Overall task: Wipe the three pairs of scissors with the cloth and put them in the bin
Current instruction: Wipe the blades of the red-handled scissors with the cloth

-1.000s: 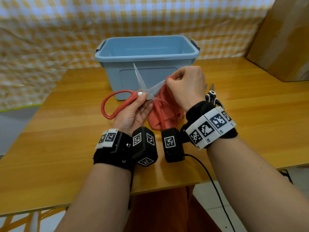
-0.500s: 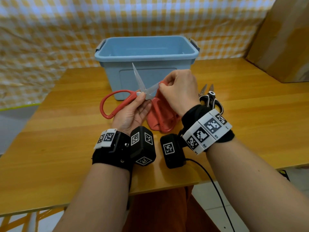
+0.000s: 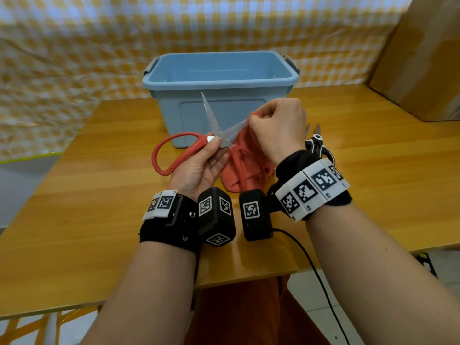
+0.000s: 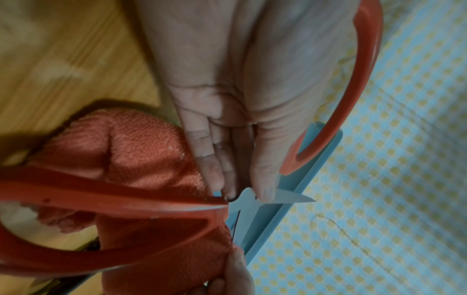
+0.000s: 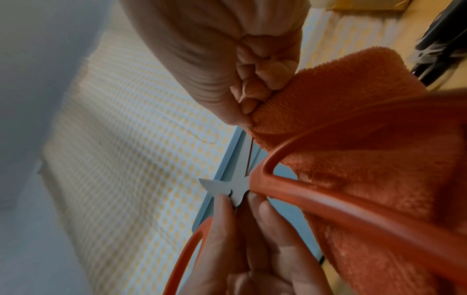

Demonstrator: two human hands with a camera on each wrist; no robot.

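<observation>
Red-handled scissors point(image 3: 174, 151) point(image 4: 113, 197) point(image 5: 316, 201) are spread wide open in front of the blue bin point(image 3: 220, 80). My left hand point(image 3: 201, 165) point(image 4: 242, 179) pinches them at the pivot between thumb and fingers. One blade points up; the other runs right into the orange cloth point(image 3: 242, 158) point(image 4: 141, 151) point(image 5: 353, 129), which my right hand point(image 3: 278, 128) point(image 5: 242, 83) pinches around that blade. A black-handled pair of scissors point(image 3: 317, 143) lies on the table behind my right wrist. No third pair is in view.
The wooden table point(image 3: 373, 170) carries the bin at its far middle. A cardboard box point(image 3: 423, 58) stands at the back right. A checked sheet point(image 3: 62, 58) hangs behind and left of the table. A black cable point(image 3: 318, 275) trails off the near edge.
My right hand slid the cloth inward along the blade toward the pivot, then back out again toward the tip. The left hand kept its hold on the scissors and hardly moved.
</observation>
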